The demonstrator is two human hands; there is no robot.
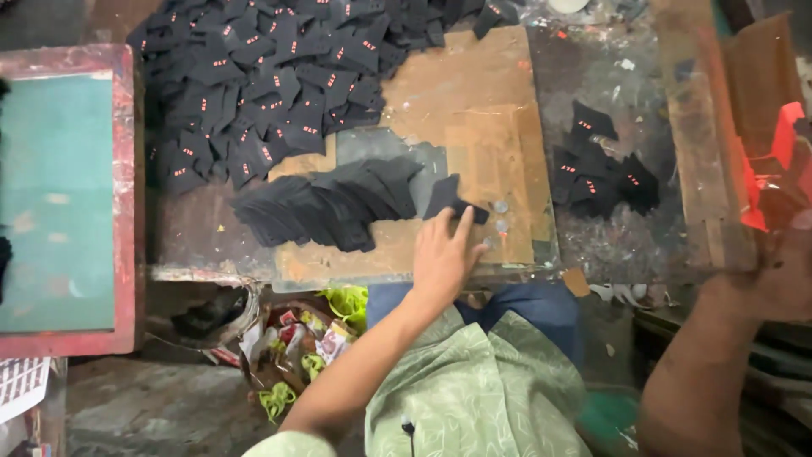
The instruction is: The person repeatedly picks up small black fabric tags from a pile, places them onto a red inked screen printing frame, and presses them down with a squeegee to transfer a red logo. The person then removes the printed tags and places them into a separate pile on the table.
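Left hand, fingers spread, presses the black piece at frame centre, its long axis pointing up-right; right hand far right, grip unclear.

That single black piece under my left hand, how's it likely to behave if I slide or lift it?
The black piece looks thin and flat, so probably light and somewhat floppy when lifted. Lying flat on the smooth brown board under the left hand, it should slide easily. It seems unlikely to roll or tip.

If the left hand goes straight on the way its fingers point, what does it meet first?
The left hand points up the table; its fingertips already touch a single black piece. Beyond that lies bare brown board, as far as visible.
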